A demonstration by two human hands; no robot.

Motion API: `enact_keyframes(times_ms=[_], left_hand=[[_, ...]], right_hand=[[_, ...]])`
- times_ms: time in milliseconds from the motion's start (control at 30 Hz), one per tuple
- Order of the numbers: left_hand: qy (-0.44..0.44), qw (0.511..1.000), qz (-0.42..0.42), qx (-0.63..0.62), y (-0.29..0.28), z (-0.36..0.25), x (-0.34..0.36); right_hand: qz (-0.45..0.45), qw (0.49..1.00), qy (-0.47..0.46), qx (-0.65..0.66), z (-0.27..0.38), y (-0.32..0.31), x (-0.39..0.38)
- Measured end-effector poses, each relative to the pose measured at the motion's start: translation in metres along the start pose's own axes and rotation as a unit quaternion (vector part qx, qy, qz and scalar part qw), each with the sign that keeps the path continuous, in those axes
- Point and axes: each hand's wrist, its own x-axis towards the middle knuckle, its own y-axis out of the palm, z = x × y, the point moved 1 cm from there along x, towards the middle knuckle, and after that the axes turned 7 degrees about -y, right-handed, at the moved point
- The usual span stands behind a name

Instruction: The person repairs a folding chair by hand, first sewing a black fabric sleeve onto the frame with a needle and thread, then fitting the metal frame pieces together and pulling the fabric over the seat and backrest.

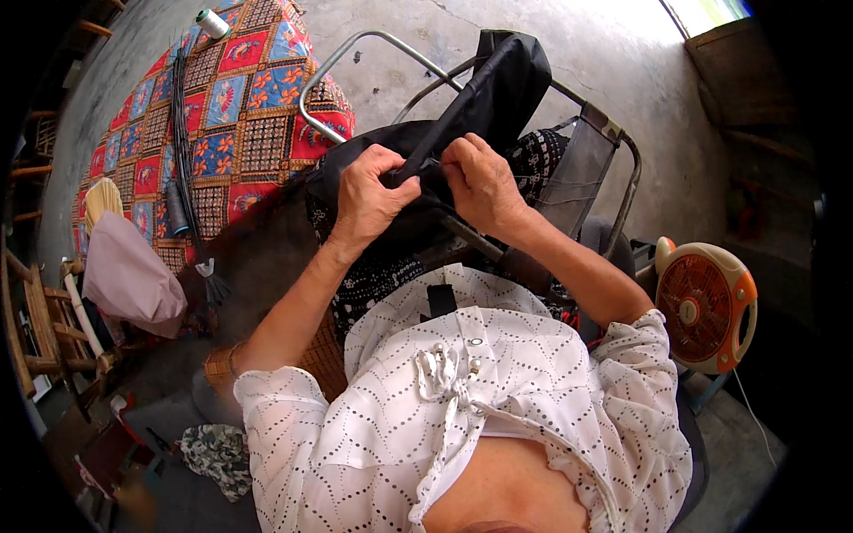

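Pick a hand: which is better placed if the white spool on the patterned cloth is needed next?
Left, likely. The left hand is nearer the patterned cloth and its white spool; the right hand is farther across. Both are at the black fabric, so left may need freeing first.

A bright white-green opening (pixel 708 12) is glowing at upper right, and light is shining on a grey concrete floor (pixel 649 133); a red-and-blue patchwork-patterned cloth (pixel 240 155) is lying at left, brown wooden slatted furniture (pixel 37 315) is standing farther left, a round cream-and-orange plastic fan (pixel 693 306) at right
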Motion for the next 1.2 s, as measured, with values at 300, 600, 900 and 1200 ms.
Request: enact_keyframes(times_ms=[300,600,900,1200], left_hand=[[0.025,0.996,-0.089,0.007,0.009,-0.006,-0.006],[0.008,0.996,-0.086,0.002,0.009,-0.003,-0.007],[0.005,0.997,-0.072,-0.012,0.008,-0.003,-0.008],[-0.023,0.998,-0.061,-0.008,0.008,-0.001,-0.006]], right_hand=[[-0.087,0.994,0.049,0.049,-0.003,0.028,0.004],[-0.094,0.93,0.16,0.317,-0.014,0.018,-0.001],[-0.037,0.994,0.056,0.091,0.004,0.005,0.015],[0.236,0.931,-0.183,-0.212,-0.008,-0.01,0.093]])
